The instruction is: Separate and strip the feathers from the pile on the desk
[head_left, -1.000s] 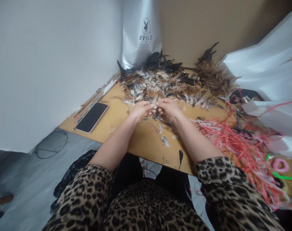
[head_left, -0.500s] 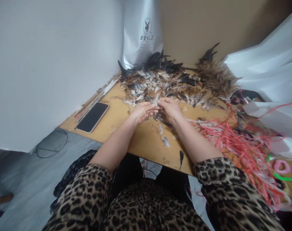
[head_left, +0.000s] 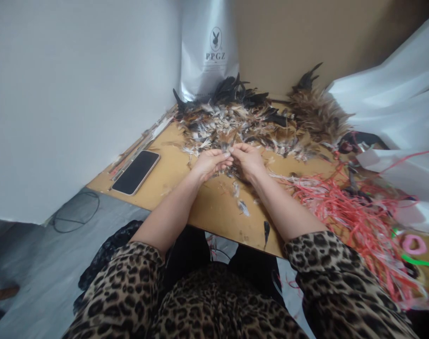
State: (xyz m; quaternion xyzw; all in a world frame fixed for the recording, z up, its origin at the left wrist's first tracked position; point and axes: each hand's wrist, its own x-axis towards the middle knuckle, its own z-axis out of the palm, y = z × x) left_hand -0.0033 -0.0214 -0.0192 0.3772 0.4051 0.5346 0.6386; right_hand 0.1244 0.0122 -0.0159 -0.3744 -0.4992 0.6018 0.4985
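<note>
My left hand (head_left: 211, 164) and my right hand (head_left: 247, 160) meet fingertip to fingertip at the near edge of a heap of feathers (head_left: 221, 120). Both pinch a small brown-and-grey feather (head_left: 229, 142) between thumb and forefinger; its tip points up and away from me. The quill end is hidden by my fingers. Brown, white and black feathers spread out behind the hands. Below them, small loose feathers (head_left: 243, 207) lie on the yellow-brown tabletop (head_left: 214, 221), with a dark feather (head_left: 267, 230) near the front edge.
A smartphone (head_left: 136, 172) lies at the left. Tangled pink and white strips (head_left: 341, 202) cover the right side, with a pink ring (head_left: 414, 245) beyond. A silvery bag (head_left: 210, 70) stands at the back, a brown feather bundle (head_left: 320, 113) to its right. A white wall (head_left: 59, 94) borders the left.
My fingertips have shifted slightly around the feather, and its dark tip now shows more clearly above them. Everything else stays in place.
</note>
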